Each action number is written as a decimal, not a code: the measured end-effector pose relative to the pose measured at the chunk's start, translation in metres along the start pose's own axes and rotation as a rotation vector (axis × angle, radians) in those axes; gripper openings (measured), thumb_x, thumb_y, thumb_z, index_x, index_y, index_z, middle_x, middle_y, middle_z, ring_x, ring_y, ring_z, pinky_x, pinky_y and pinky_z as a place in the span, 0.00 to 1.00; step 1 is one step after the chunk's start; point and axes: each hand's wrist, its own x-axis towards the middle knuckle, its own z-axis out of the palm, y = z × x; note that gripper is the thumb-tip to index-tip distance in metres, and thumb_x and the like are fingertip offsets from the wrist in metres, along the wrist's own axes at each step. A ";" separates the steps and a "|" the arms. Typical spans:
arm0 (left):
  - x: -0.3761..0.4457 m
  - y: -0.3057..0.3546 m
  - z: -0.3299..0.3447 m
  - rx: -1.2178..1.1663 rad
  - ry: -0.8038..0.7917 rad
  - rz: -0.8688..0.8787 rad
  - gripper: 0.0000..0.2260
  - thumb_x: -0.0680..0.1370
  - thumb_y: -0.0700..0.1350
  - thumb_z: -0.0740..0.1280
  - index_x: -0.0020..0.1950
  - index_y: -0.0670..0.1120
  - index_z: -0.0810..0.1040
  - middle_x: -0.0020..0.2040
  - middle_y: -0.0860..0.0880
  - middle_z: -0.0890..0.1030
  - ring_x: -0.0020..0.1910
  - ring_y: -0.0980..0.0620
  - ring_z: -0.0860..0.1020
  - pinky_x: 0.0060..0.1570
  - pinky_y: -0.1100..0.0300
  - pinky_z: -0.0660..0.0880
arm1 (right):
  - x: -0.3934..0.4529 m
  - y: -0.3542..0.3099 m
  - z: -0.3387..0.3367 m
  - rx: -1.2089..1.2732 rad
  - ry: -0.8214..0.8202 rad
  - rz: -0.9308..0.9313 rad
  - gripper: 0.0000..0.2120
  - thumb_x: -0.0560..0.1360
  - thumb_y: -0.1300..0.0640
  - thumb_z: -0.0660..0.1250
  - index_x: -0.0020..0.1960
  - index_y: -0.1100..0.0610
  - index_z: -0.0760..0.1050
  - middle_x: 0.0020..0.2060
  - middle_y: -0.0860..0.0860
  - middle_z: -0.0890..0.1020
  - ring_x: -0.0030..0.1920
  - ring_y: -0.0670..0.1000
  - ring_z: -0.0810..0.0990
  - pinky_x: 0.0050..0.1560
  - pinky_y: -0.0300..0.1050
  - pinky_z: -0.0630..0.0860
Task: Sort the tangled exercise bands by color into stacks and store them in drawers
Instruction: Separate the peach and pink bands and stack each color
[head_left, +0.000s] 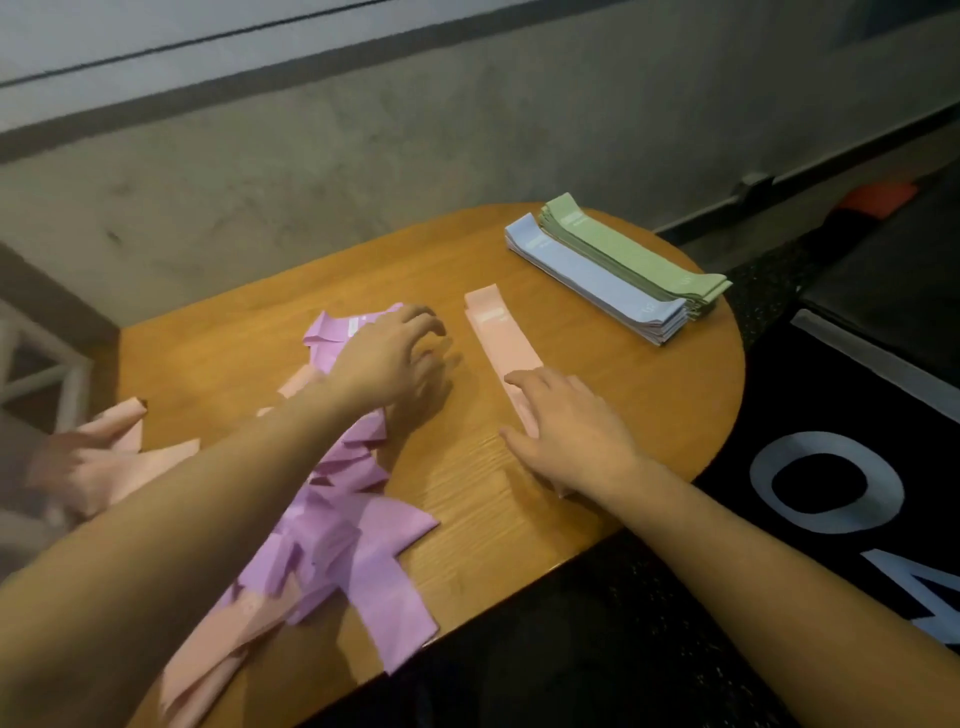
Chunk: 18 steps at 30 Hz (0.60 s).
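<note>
A tangled heap of purple bands (337, 525) and pink bands (130, 457) covers the left half of the wooden table (597, 395). My left hand (395, 364) reaches over the heap with curled fingers above the purple bands; what it grips is hidden. A single pink band (498, 338) lies flat in the middle. My right hand (566, 431) presses flat on its near end with straight fingers. At the far right lie a neat blue stack (597, 280) and a green stack (634, 254), side by side.
A concrete wall runs behind the table. A white frame (47, 364) stands at the left. A black mat with white letters (831, 493) lies on the floor to the right. The table's near edge cuts diagonally across the lower view.
</note>
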 end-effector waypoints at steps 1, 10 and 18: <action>-0.017 -0.007 -0.003 -0.064 0.047 -0.042 0.12 0.78 0.42 0.67 0.61 0.45 0.79 0.66 0.47 0.77 0.62 0.45 0.76 0.59 0.52 0.73 | 0.001 -0.007 0.001 0.027 -0.004 -0.020 0.28 0.78 0.43 0.63 0.76 0.47 0.62 0.71 0.48 0.70 0.68 0.54 0.70 0.66 0.53 0.71; -0.168 -0.053 -0.008 -0.240 0.277 -0.377 0.13 0.74 0.48 0.64 0.57 0.49 0.79 0.60 0.51 0.77 0.56 0.49 0.77 0.54 0.55 0.73 | 0.015 -0.080 0.030 0.372 -0.031 -0.119 0.17 0.76 0.53 0.68 0.65 0.49 0.77 0.55 0.48 0.81 0.55 0.49 0.78 0.58 0.46 0.74; -0.217 -0.066 0.008 -0.252 0.289 -0.469 0.10 0.78 0.48 0.66 0.58 0.50 0.79 0.59 0.54 0.78 0.55 0.53 0.75 0.50 0.59 0.68 | 0.053 -0.128 0.055 0.474 -0.079 -0.186 0.11 0.75 0.57 0.68 0.57 0.49 0.79 0.43 0.43 0.81 0.45 0.46 0.80 0.51 0.47 0.78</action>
